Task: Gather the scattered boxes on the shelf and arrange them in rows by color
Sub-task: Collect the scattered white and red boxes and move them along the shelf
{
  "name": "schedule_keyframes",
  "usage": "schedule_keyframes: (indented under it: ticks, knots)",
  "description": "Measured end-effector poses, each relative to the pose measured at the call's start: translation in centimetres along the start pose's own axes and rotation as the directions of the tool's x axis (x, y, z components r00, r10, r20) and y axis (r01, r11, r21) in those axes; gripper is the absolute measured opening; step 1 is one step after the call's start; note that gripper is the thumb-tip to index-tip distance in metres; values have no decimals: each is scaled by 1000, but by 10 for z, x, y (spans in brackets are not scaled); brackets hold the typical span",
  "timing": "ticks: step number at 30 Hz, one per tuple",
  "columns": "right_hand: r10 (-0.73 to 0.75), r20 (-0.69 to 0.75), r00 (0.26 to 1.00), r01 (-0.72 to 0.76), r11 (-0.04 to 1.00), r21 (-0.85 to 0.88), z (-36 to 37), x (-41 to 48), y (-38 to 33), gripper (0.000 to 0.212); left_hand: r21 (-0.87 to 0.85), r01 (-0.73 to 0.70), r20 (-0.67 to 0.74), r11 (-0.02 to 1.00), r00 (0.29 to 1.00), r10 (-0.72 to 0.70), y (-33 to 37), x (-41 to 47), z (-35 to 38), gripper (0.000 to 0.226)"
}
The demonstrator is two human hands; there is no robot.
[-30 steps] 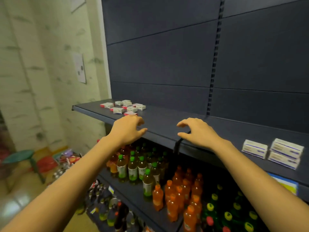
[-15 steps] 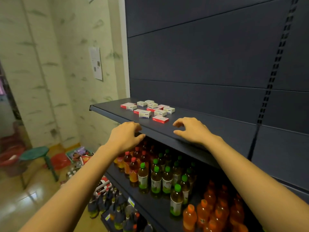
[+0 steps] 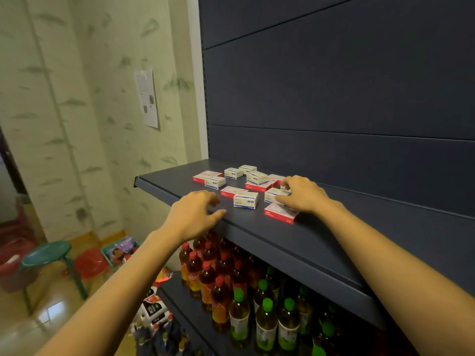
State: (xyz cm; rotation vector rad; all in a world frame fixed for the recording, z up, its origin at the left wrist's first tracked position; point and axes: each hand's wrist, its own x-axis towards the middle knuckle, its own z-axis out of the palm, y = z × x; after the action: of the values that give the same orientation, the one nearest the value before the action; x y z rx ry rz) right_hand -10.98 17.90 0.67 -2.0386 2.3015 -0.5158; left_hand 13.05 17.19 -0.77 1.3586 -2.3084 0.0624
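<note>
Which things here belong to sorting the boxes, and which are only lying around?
For the job: red boxes, white boxes, shelf, left hand, right hand gripping one white box.
Lying around: bottles, stool, paper on the wall.

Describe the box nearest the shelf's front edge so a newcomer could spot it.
Find the dark shelf above the drink bottles, with its cluster of small boxes. Nearest the front edge, below the right hand, lies a flat red box. Its closest neighbours are taller white boxes; the other red ones lie farther back.
</note>
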Motion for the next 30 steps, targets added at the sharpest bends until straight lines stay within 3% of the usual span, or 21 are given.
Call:
schedule_keyframes:
  ticks: [4, 9, 15, 18, 22, 26, 30]
  knots:
    - [61, 58, 996, -58, 997, -53, 5, 23, 2, 26, -51, -38, 41, 998, 998, 40, -17, 22, 5, 36]
    - [119, 116, 986, -103, 986, -134, 5, 35, 2, 40, -143, -129, 80, 981, 987, 141, -31, 50, 15, 36]
    - [155, -73, 985, -161, 983, -85, -13, 12, 2, 46, -263, -268, 162, 927, 935, 317, -28, 92, 25, 52]
    - [200, -153, 968, -211, 976, -58, -22, -12, 2, 45, -240, -325, 215, 915, 901, 376, -24, 107, 34, 62]
    - [273, -220, 937, -284, 958, -21, -26, -49, -1, 44, -252, -396, 250, 883, 855, 455, -24, 117, 45, 50]
    - [341, -268, 901, -357, 934, -12, -26, -83, -1, 43, -319, -435, 175, 842, 846, 503, -21, 122, 48, 45]
    - [392, -323, 861, -423, 906, -28, -33, -116, 5, 44, -187, -514, -70, 837, 857, 510, 2, 117, 39, 50]
